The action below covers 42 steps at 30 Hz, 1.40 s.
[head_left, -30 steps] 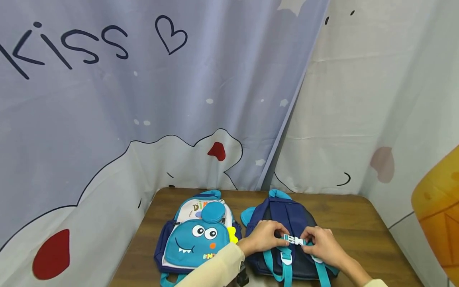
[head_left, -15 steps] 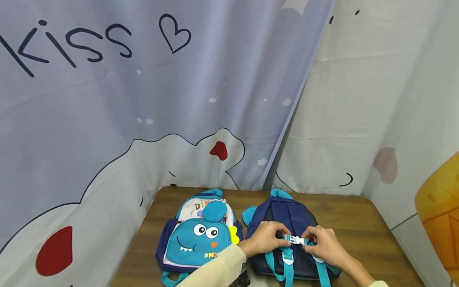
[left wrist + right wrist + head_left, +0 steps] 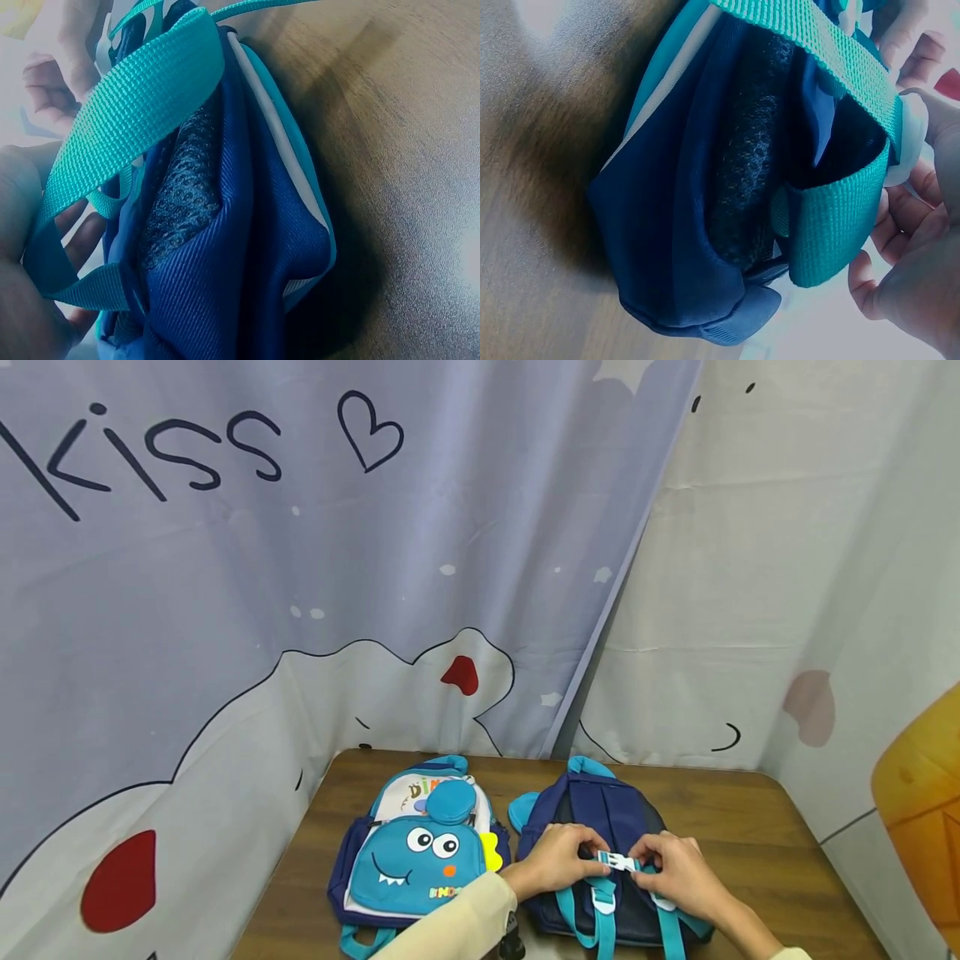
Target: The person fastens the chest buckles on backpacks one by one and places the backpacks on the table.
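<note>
A navy backpack (image 3: 600,806) lies with its back panel and teal straps (image 3: 606,931) facing up. Over its middle, both hands pinch a white side-release buckle (image 3: 618,861) from opposite ends, its two halves lined up end to end. My left hand (image 3: 558,857) has thumb and fingertips at the left end. The right hand (image 3: 678,871) grips the other end where teal webbing meets it. In the left wrist view, a loop of teal webbing (image 3: 142,109) runs past the hand. A white plastic piece (image 3: 909,142) shows by the right hand's fingers in the right wrist view.
To the left lies a second backpack (image 3: 416,868), front up, with a dinosaur face; the left sleeve (image 3: 457,918) crosses its lower corner. Both rest on a brown wooden table (image 3: 757,852). Printed curtains (image 3: 420,527) hang behind. A small black object (image 3: 512,942) sits under the left forearm.
The head view has shifted, so the scene sits slightly farther right. Both hands keep their pinch on the buckle, almost still over the backpack.
</note>
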Available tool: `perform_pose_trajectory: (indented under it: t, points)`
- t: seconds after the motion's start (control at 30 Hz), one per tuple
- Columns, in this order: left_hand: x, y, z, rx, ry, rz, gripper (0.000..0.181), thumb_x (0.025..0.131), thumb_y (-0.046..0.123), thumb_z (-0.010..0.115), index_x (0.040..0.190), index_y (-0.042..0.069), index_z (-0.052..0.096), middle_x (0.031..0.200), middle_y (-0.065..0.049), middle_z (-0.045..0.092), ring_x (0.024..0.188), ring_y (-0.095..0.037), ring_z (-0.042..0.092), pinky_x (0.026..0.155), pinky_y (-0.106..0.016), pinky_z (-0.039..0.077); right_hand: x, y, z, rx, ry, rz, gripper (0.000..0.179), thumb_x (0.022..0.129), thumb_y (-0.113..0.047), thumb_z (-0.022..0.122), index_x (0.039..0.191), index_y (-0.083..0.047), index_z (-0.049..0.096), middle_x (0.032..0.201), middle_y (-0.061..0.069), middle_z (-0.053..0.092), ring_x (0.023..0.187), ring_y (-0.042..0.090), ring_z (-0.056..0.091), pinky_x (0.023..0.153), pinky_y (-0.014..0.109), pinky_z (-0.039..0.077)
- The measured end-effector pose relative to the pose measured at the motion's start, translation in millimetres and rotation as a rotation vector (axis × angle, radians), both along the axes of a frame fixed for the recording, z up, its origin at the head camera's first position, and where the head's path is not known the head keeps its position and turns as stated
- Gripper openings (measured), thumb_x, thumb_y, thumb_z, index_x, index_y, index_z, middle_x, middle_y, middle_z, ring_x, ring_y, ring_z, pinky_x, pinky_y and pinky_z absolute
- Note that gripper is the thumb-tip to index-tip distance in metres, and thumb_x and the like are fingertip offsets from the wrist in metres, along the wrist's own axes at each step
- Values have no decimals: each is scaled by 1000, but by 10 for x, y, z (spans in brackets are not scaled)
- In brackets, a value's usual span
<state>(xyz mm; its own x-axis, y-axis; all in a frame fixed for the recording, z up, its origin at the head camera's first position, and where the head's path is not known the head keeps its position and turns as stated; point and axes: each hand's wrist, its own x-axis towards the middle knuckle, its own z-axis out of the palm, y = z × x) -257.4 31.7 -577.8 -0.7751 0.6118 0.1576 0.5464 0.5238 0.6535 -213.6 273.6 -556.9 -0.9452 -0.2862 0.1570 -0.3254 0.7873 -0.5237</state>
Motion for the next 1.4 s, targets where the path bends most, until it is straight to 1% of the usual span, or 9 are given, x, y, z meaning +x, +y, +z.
perform_pose_trajectory:
  t: [0.07, 0.27, 0.47, 0.7, 0.93, 1.07, 1.4]
  points:
    - [3, 5, -8, -3, 2, 5, 20, 94, 39, 82, 110, 28, 79, 92, 22, 71, 86, 10, 61, 98, -26, 44, 3, -11, 8, 0, 8, -1, 25, 78, -18, 91, 86, -32, 73, 74, -14, 60, 69, 2, 52, 77, 36, 28]
    - [5, 14, -30, -4, 10, 18, 20, 93, 40, 83, 109, 28, 80, 90, 23, 69, 85, 11, 60, 95, -25, 43, 10, -47, 44, -4, 47, 32, 21, 78, -20, 92, 88, -29, 76, 74, -14, 61, 70, 4, 53, 76, 35, 28]
    - [0, 24, -11, -11, 26, 23, 21, 92, 37, 84, 109, 26, 81, 89, 23, 71, 85, 10, 62, 99, -27, 45, -11, -70, 77, 31, 54, 51, 20, 78, -20, 93, 90, -28, 78, 75, -19, 60, 71, 4, 52, 76, 33, 29]
    - [-2, 50, 11, -17, 21, 35, 21, 92, 35, 85, 110, 25, 82, 89, 20, 74, 85, 9, 62, 97, -27, 43, -69, -86, 123, 77, 79, 78, 32, 75, -18, 95, 101, -21, 76, 81, -20, 66, 81, 2, 60, 79, 35, 32]
    - [8, 74, 0, -21, 47, 57, 21, 91, 36, 85, 109, 25, 82, 87, 20, 73, 83, 10, 60, 96, -26, 43, -76, -107, 136, 93, 98, 111, 35, 75, -17, 95, 101, -24, 73, 84, -20, 68, 83, 3, 62, 81, 37, 34]
    - [26, 84, -8, -13, 47, 62, 20, 91, 35, 86, 108, 25, 82, 85, 21, 72, 83, 11, 60, 97, -26, 44, -61, -127, 130, 102, 111, 132, 37, 75, -17, 96, 101, -25, 71, 84, -19, 68, 83, 3, 62, 81, 37, 35]
    - [33, 89, -24, -7, 39, 67, 21, 90, 35, 86, 108, 25, 82, 87, 21, 72, 84, 10, 60, 100, -28, 46, -49, -150, 120, 125, 119, 123, 40, 73, -17, 97, 101, -27, 70, 85, -18, 68, 83, 4, 62, 81, 37, 38]
